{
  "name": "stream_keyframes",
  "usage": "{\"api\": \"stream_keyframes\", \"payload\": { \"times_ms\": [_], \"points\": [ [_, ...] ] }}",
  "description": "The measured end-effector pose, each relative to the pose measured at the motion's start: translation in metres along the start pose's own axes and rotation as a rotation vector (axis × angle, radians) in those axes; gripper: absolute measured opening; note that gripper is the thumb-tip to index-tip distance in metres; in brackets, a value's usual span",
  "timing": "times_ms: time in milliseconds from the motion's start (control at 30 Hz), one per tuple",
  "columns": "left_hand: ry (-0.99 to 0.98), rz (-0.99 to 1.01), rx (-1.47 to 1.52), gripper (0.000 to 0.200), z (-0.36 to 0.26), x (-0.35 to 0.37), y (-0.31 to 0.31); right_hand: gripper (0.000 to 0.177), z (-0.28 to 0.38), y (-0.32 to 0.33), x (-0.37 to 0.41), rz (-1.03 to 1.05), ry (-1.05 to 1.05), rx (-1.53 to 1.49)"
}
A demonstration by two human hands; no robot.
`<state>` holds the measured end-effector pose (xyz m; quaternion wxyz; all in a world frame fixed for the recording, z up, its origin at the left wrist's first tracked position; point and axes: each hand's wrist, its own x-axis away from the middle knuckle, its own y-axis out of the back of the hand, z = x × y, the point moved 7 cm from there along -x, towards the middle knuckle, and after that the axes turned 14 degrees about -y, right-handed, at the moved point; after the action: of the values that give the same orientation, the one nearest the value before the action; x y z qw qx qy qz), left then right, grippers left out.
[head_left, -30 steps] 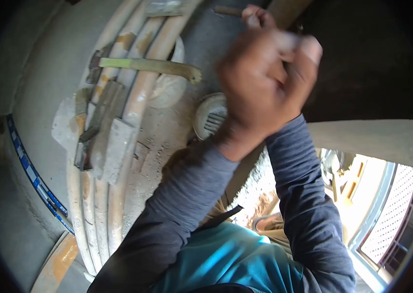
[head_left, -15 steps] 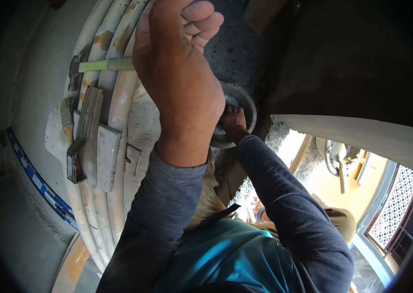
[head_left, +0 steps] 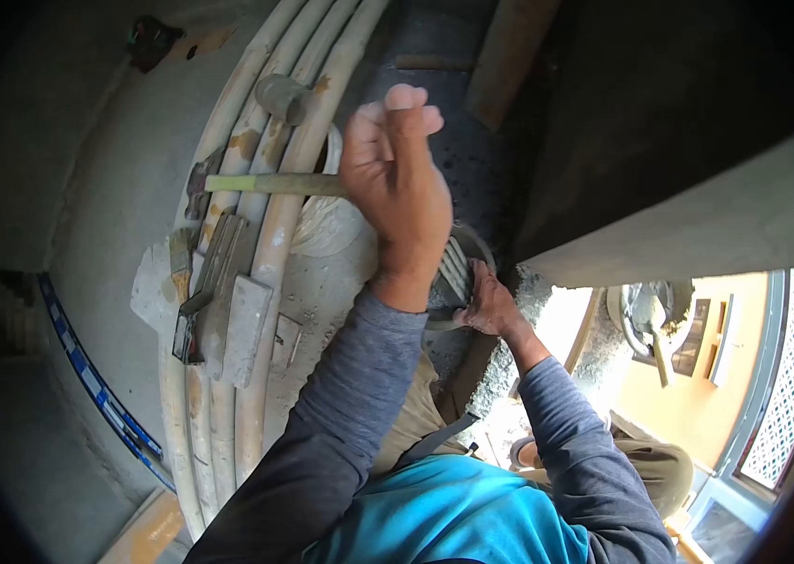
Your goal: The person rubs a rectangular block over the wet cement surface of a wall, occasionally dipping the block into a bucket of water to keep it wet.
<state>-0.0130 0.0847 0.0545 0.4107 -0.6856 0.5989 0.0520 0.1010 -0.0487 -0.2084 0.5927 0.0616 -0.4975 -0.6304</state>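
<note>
My left hand (head_left: 402, 193) is raised in the middle of the view, its fingers curled in and nothing visible in them. Behind it, a hammer (head_left: 256, 183) with a green handle lies across long pale pipes (head_left: 280, 226); the hand hides the handle's end. My right hand (head_left: 491, 303) is at the rim of a round bucket (head_left: 480, 242), with its thumb and fingers about a pale ribbed thing (head_left: 454, 268) whose kind I cannot make out. My left forearm and hand cover part of the bucket.
On the pipes lie a paintbrush (head_left: 181, 258), a metal channel piece (head_left: 218, 249), a flat grey slab (head_left: 249, 329) and a short cylinder (head_left: 281, 99). A blue patterned strip (head_left: 87, 362) runs at left. A concrete edge (head_left: 679, 230) juts in at right; a pan with a trowel (head_left: 651, 315) lies beyond.
My right hand has come up from inside the bucket to its rim, and the ribbed thing now shows. My left hand appears lower and farther from the camera. The view has shifted.
</note>
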Motion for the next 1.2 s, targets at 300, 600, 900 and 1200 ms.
{"api": "stream_keyframes", "payload": {
  "times_ms": [300,600,900,1200],
  "points": [
    [0.422,0.432,0.008,0.068,0.055,0.069,-0.070,0.093,-0.086,0.056,0.140,-0.529,-0.051,-0.643],
    [0.646,0.524,0.389,0.063,0.085,0.119,-0.110,0.111,-0.137,0.223,0.201,-1.057,0.205,-0.814],
    [0.831,0.604,0.515,0.050,0.091,0.134,-0.121,0.097,-0.018,0.373,0.223,-1.056,0.709,-0.442],
    [0.751,0.602,0.374,0.051,0.110,0.125,-0.113,0.093,-0.063,0.297,0.181,-1.089,0.601,-0.521]
  ]
}}
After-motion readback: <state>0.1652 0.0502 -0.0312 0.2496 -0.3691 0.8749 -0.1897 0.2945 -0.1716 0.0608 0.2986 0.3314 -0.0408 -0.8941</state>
